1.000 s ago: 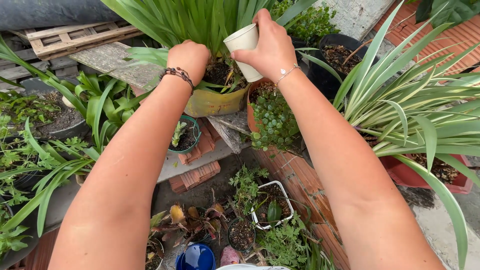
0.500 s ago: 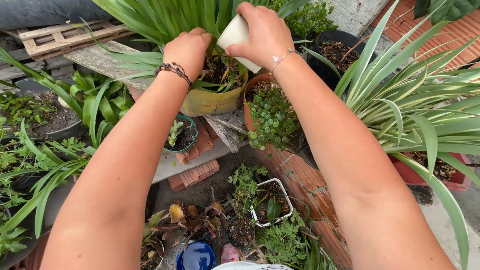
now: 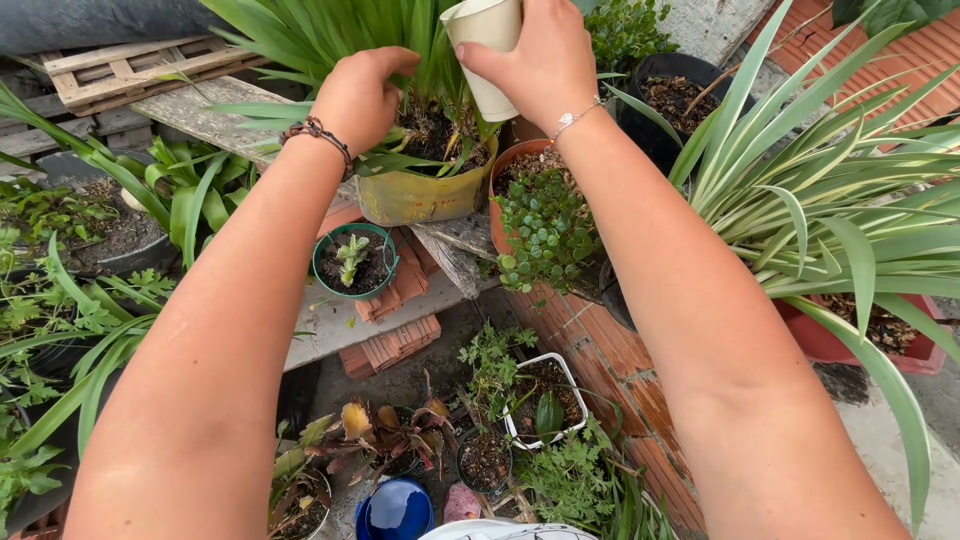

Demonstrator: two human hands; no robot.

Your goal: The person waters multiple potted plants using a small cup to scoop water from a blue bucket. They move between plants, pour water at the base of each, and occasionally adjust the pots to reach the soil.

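Cream paper cup [image 3: 487, 50] at top centre, tilted over yellow pot [image 3: 425, 195] of long green leaves. Right hand [image 3: 540, 60] wrapped around cup, fingers clasping its side. Left hand [image 3: 362, 95] curled, fingertips pushed in among leaves at pot's soil; bead bracelet at wrist; whether it pinches anything, cannot tell. Just right of yellow pot: terracotta pot [image 3: 535, 215] with small round leaves. Below left: small green pot [image 3: 354, 262] on bricks. Striped-leaf plant [image 3: 850, 200] far right.
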